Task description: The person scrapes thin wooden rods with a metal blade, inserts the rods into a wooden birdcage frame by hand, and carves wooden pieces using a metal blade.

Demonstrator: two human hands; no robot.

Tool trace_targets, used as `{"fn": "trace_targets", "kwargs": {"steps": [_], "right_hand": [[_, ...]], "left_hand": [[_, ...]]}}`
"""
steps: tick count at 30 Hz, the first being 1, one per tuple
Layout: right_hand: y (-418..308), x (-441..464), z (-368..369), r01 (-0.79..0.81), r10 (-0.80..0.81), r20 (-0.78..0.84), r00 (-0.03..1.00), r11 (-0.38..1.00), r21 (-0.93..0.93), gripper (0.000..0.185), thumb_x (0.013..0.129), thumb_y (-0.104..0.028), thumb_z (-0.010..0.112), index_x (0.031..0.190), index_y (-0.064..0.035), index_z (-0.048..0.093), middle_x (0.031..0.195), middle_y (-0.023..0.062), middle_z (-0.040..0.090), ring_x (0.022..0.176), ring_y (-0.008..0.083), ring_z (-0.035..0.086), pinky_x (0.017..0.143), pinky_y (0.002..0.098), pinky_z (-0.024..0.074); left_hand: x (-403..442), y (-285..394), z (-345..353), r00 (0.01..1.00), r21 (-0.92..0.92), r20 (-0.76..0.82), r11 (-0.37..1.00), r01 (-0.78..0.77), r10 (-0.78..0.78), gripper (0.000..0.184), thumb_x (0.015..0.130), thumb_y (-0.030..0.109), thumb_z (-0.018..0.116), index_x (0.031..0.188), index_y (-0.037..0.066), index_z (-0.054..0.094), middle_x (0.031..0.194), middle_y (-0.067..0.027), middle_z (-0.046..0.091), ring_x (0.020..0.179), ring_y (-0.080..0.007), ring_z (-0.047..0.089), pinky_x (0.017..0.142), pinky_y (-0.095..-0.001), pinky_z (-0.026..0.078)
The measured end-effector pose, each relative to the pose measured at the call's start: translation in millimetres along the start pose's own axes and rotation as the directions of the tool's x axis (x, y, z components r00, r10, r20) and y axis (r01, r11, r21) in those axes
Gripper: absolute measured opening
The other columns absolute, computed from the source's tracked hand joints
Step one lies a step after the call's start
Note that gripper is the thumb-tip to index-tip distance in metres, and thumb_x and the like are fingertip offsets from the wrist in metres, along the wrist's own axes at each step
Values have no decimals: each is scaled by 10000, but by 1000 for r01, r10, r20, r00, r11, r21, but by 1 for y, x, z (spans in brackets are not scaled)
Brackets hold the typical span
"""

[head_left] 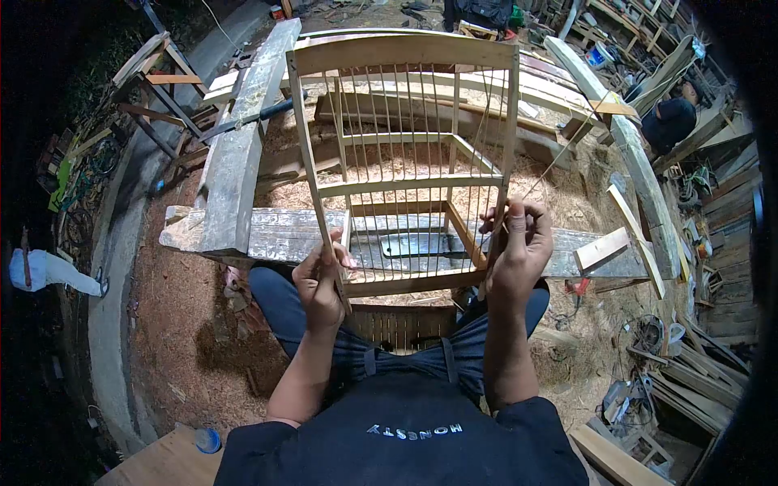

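Observation:
A wooden birdcage frame point(409, 188) with thin upright bars and wooden crosspieces stands in front of my lap, tilted. My left hand point(320, 283) grips its lower left post, fingers wrapped around it. At the right post, my right hand point(517, 253) is closed with thumb and fingers pinched together. A long thin stick point(563, 158) runs from these fingers up to the right; its lower end is hidden. Several thin strips lean across the bars near the right side. Behind the bars, a flat metal blade point(415, 245) lies on the weathered plank point(284, 235).
Thick wooden beams stand to the left point(235, 174) and right point(644, 178). A black-handled tool point(279, 109) rests across the left beam. Loose wood pieces point(601, 249) lie at the right, and shavings cover the floor. Another person point(673, 117) is at the far right.

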State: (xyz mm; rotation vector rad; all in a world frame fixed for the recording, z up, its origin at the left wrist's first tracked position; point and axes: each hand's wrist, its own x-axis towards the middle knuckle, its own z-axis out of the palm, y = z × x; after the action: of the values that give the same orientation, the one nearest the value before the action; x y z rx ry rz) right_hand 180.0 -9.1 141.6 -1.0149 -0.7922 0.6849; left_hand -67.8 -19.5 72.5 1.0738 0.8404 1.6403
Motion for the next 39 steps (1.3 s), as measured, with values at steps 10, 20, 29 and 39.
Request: {"fn": "trace_targets", "kwargs": {"steps": [10,20,29,39], "right_hand": [[0,-15,6,2,-1,-113,994,1000,16,187,1041,-178,571,997,4,579,777,95,630,661,159,612,590,270,501],[36,-18,8,104,-80,-143,986,981,165,229,1033,-215,597,939,-14,541,744,100,641,576,137,598,534,257,479],[40,-15,4,117,-84,-180,980,977,179,247,1028,-239,613,950,-25,521,675,47,578,529,129,564,494,265,467],[89,-12,-7,45,-26,-122,992,987,157,241,1040,-254,587,961,-36,523,723,44,559,528,124,566,473,275,484]], "left_hand": [[36,48,33,988,26,-150,999,-18,22,259,1061,179,536,1180,-16,659,861,-73,650,730,-129,610,648,-285,502],[30,6,8,987,-181,-130,976,-118,95,237,1010,178,641,1090,-39,695,750,-67,619,562,-98,491,518,-253,394],[31,-7,14,976,-120,-152,977,-177,158,228,1007,178,648,968,-43,688,663,-39,559,549,-80,438,500,-253,343],[34,-52,0,964,-110,-257,990,-93,62,289,1007,201,652,814,-14,657,613,-10,500,517,-74,413,472,-250,318]]}}
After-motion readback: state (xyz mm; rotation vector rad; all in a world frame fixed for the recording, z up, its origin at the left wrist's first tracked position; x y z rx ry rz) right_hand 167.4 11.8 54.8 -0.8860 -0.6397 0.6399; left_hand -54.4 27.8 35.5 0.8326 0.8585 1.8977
